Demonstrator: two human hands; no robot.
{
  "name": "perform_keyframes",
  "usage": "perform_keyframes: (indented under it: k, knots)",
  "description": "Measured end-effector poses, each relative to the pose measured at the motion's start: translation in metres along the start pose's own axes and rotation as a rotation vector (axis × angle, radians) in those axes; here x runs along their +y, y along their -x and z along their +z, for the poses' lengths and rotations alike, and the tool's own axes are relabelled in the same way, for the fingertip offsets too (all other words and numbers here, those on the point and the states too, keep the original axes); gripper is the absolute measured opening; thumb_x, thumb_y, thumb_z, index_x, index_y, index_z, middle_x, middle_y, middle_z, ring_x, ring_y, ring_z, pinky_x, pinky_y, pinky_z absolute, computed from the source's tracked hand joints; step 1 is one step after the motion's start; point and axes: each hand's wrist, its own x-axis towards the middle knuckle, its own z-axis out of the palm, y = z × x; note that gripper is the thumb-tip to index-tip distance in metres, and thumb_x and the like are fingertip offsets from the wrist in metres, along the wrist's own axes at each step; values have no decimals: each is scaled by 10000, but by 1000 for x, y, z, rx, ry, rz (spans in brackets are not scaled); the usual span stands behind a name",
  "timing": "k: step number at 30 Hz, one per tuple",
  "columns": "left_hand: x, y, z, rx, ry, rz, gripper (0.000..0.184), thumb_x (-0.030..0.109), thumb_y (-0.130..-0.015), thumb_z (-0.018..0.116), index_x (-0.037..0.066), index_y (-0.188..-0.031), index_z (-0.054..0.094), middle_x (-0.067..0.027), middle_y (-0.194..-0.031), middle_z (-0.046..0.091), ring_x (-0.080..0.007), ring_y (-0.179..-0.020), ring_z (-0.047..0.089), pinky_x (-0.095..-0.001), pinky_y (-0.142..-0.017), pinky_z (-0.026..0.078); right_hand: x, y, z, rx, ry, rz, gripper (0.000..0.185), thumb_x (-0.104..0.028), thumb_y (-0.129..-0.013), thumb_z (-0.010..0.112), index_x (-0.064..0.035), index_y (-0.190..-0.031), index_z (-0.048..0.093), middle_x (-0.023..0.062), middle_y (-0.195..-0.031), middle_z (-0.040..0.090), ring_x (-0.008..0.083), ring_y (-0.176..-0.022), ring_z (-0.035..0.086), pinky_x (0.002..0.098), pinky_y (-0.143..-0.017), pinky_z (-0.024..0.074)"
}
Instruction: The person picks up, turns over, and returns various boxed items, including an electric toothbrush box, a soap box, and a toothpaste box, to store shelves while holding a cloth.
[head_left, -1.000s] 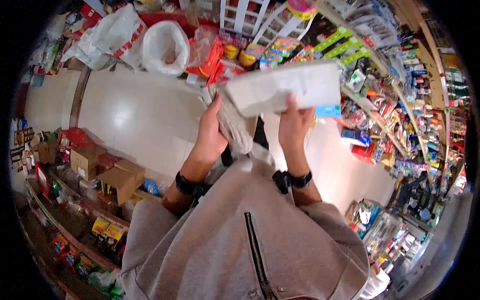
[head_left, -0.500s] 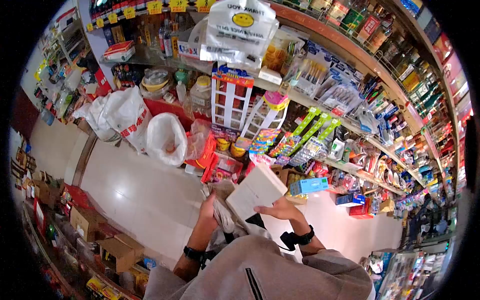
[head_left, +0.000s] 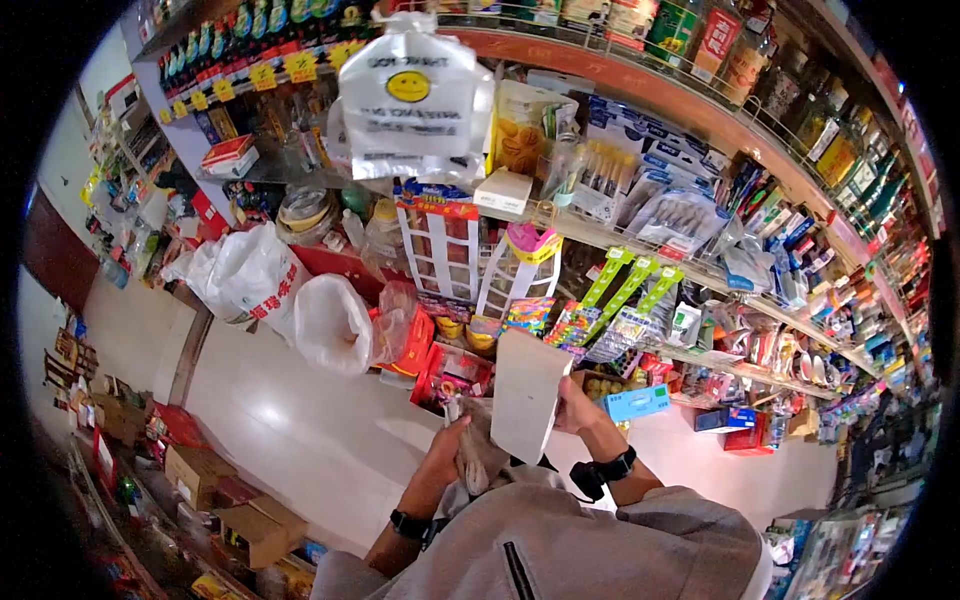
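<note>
My right hand point(head_left: 580, 410) grips the edge of a flat white box point(head_left: 525, 400), held in front of my body with a broad plain face toward me. To its left, my left hand point(head_left: 447, 450) is closed round a pale bundle point(head_left: 470, 455) of looped strands, perhaps cord or a crumpled bag. The bundle hangs close beside the box's left edge. What the bundle is exactly cannot be made out. A black strap is on each wrist.
Ahead stand shelves with bottles, hanging packets and a silver bag point(head_left: 415, 110). White sacks point(head_left: 335, 325) and a red carton point(head_left: 445, 380) of goods stand on the floor. A blue box point(head_left: 637, 402) sits right of my right hand. Cardboard boxes point(head_left: 258, 530) lie lower left.
The white box has turned in my right hand and now stands more upright, with the fingers at its right edge. My view has shifted. The left hand keeps its bundle.
</note>
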Motion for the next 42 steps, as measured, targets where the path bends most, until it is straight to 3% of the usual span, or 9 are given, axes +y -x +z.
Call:
perform_keyframes:
  k: [4, 8, 10, 14, 25, 32, 34, 38, 42]
  knots:
    - [21, -19, 58, -65, 64, 80, 461, 315, -990, 473, 18, -1341, 447, -167, -1234, 595, -314, -1100, 605, -471, -961, 489, -83, 10, -12, 45, -16, -66, 841, -514, -891, 590, -100, -1512, 202, 107, -1496, 351, 253, -1351, 369, 407, -1092, 338]
    - [44, -38, 89, 71, -20, 101, 477, 331, -993, 470, 12, -1348, 448, -168, -1286, 569, -313, -1163, 576, -471, -980, 479, -177, 5, -35, 69, 507, -629, 1045, -217, -734, 810, -91, -1523, 134, 139, -1547, 215, 266, -1434, 174, 407, -1154, 186]
    - [50, -49, 93, 84, -42, 188, 470, 328, -997, 464, 12, -1345, 453, -167, -1295, 564, -313, -1169, 573, -470, -986, 477, -221, 10, -45, 153, 824, -746, 1118, -124, -666, 855, -95, -1512, 125, 149, -1498, 276, 271, -1400, 244, 417, -1138, 247]
    - [68, -59, 97, 130, -46, 261, 474, 331, -998, 460, 22, -1358, 441, -168, -1313, 550, -310, -1178, 566, -464, -979, 485, -268, 12, -35, 393, 768, -893, 1024, -78, -613, 866, -80, -1409, 222, 138, -1325, 384, 253, -1250, 418, 391, -1006, 442]
    - [154, -100, 129, 339, -525, 543, 577, 348, -940, 593, 48, -1400, 416, -116, -1315, 518, -244, -1150, 524, -420, -942, 448, -273, -137, 43, 748, 633, -1565, 1136, -246, -534, 921, 13, -1384, 212, 163, -1275, 336, 288, -1220, 363, 410, -1070, 298]
    - [206, -131, 142, 234, -1182, 761, 571, 258, -886, 611, 33, -1383, 444, -240, -1373, 444, -397, -1251, 431, -461, -1036, 345, -267, -187, 68, 885, 1165, -1264, 1076, -409, -591, 882, 76, -1362, 308, 275, -1295, 348, 435, -1196, 372, 480, -1037, 346]
    - [215, -120, 171, 376, -966, 694, 471, 303, -922, 565, 5, -1284, 528, -136, -1183, 618, -248, -1091, 563, -350, -954, 412, -255, -182, 69, 727, 1340, -1080, 1005, -430, -691, 820, 29, -1405, 282, 274, -1340, 340, 454, -1227, 400, 493, -993, 403]
    - [226, -206, 122, 51, -730, 887, 480, 250, -908, 571, -25, -1294, 494, -102, -1214, 589, -211, -1090, 544, -328, -957, 405, -246, -170, 62, 662, 1396, -1151, 665, -275, -832, 705, 37, -1334, 401, 255, -1268, 471, 436, -1156, 485, 470, -961, 439]
    - [244, -159, 180, 76, -605, 767, 497, 281, -922, 580, 7, -1328, 490, -100, -1250, 568, -194, -1134, 526, -323, -977, 396, -243, -152, 42, 745, 1293, -1225, 430, -129, -839, 665, -12, -1228, 524, 218, -1170, 554, 419, -1029, 561, 448, -877, 487]
